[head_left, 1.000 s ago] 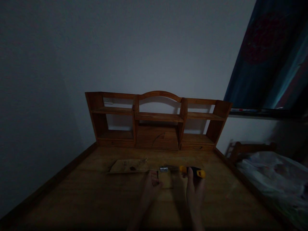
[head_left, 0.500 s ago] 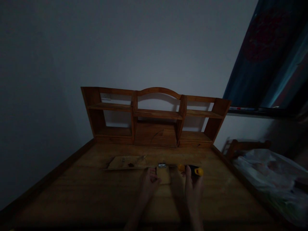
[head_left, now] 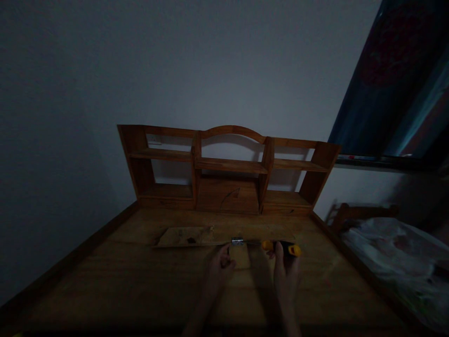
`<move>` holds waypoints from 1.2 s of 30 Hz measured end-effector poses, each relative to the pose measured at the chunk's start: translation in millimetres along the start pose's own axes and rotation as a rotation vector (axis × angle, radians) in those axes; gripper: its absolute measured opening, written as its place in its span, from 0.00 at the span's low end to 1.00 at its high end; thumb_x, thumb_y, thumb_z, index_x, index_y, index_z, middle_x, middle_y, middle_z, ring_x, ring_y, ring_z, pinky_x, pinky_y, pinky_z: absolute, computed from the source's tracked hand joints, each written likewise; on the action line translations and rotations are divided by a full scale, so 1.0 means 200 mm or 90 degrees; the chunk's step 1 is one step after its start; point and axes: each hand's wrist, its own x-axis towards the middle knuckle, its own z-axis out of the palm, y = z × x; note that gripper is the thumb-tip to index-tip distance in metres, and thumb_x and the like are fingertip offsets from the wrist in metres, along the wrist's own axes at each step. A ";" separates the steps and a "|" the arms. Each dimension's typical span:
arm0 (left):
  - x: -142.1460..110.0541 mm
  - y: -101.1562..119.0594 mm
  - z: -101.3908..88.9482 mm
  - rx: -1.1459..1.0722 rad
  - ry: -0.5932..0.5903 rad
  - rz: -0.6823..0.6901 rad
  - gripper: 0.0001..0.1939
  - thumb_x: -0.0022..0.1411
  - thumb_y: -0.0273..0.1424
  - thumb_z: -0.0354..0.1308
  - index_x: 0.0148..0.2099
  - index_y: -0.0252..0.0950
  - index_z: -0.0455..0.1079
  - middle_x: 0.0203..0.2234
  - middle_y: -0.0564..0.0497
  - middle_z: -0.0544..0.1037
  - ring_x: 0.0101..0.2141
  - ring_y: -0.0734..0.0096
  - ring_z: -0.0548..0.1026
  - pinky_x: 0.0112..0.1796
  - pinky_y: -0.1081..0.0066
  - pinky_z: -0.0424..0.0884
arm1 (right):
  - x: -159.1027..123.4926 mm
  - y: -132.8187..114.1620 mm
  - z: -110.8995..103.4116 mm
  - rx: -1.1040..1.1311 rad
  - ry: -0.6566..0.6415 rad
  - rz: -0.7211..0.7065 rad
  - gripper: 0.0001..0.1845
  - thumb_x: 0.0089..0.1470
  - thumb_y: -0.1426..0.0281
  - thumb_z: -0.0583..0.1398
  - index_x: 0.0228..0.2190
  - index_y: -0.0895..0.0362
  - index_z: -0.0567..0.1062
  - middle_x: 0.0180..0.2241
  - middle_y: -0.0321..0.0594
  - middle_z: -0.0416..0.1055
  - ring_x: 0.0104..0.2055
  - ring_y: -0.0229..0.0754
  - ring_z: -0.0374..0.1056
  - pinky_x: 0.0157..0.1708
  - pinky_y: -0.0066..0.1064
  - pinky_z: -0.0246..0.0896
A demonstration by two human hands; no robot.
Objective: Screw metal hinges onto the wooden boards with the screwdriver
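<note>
In dim light, my right hand (head_left: pixel 286 274) is closed around the yellow-and-black handle of a screwdriver (head_left: pixel 293 249), held sideways. Its thin dark shaft points left towards a small shiny metal piece, perhaps a hinge (head_left: pixel 237 240). That metal piece sits at the far end of a small pale block (head_left: pixel 239 256), which looks like wood. At the block's left edge, my left hand (head_left: pixel 220 267) has its fingers curled and grips it. Whether the shaft's tip touches the metal is too dark to tell. Behind my left hand lies a rough, flat strip of wood (head_left: pixel 185 236).
A wooden desk (head_left: pixel 147 281) with raised side edges spreads under my hands. Along its back stands a wooden shelf unit (head_left: pixel 229 166) against the wall. To the right are a chair-like wooden rail (head_left: pixel 365 211), a translucent plastic bag (head_left: pixel 393 257) and a dark blue curtain (head_left: pixel 379 93).
The whole view has shifted slightly. My right hand and the screwdriver sit a little further right of the block. My left hand keeps its grip.
</note>
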 end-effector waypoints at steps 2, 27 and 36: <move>0.00 0.01 0.00 0.000 -0.004 -0.006 0.34 0.50 0.33 0.61 0.61 0.32 0.67 0.28 0.53 0.73 0.27 0.73 0.68 0.32 0.73 0.66 | 0.00 -0.01 0.00 -0.007 -0.010 0.000 0.26 0.54 0.48 0.59 0.39 0.59 0.72 0.36 0.48 0.76 0.40 0.51 0.72 0.41 0.39 0.63; -0.04 0.08 -0.01 -0.049 -0.031 -0.023 0.33 0.51 0.34 0.60 0.61 0.36 0.68 0.28 0.53 0.75 0.29 0.71 0.70 0.34 0.72 0.67 | -0.04 -0.02 0.03 -0.111 -0.058 -0.056 0.30 0.51 0.47 0.62 0.44 0.58 0.71 0.39 0.50 0.76 0.42 0.53 0.72 0.39 0.40 0.65; -0.03 0.09 -0.02 -0.036 -0.042 -0.025 0.35 0.51 0.33 0.60 0.63 0.32 0.66 0.28 0.53 0.73 0.30 0.71 0.69 0.36 0.71 0.68 | 0.04 -0.10 0.04 -0.175 -0.066 -0.165 0.30 0.49 0.41 0.59 0.37 0.54 0.77 0.34 0.47 0.75 0.27 0.46 0.70 0.29 0.37 0.63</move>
